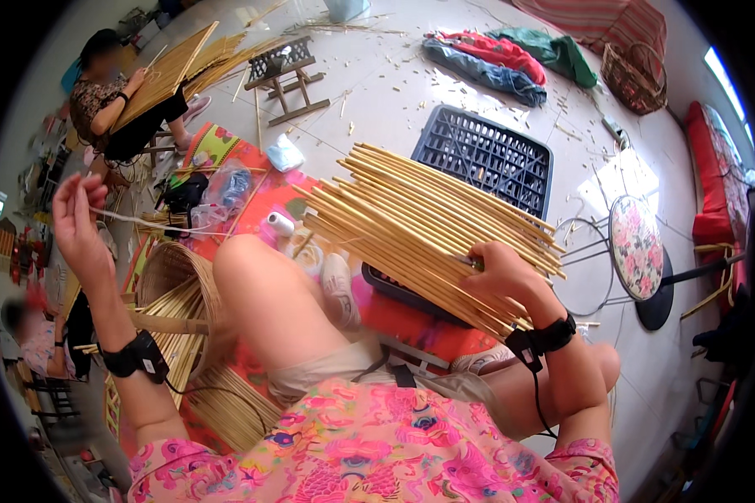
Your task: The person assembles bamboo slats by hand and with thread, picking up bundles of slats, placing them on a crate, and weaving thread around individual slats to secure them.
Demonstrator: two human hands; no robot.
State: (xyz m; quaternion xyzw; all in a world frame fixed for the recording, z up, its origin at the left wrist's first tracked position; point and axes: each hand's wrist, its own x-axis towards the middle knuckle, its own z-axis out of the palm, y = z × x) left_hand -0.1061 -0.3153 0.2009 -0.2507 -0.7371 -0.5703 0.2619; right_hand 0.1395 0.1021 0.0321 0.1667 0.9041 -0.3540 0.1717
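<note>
Tiled floor (pixel 377 94) surrounds 1 stick mat (pixel 411 222) before the knees (pixel 245 268), right hand (pixel 505 272) closed near its right end, apparently for steadiness, raised left hand (pixel 77 216) loosely pinching white cord (pixel 143 221), seemingly to extend it.

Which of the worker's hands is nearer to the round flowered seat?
Right. The right hand, on the yellowish sticks, is left of the round seat; the left hand, with white string, is much farther left.
</note>
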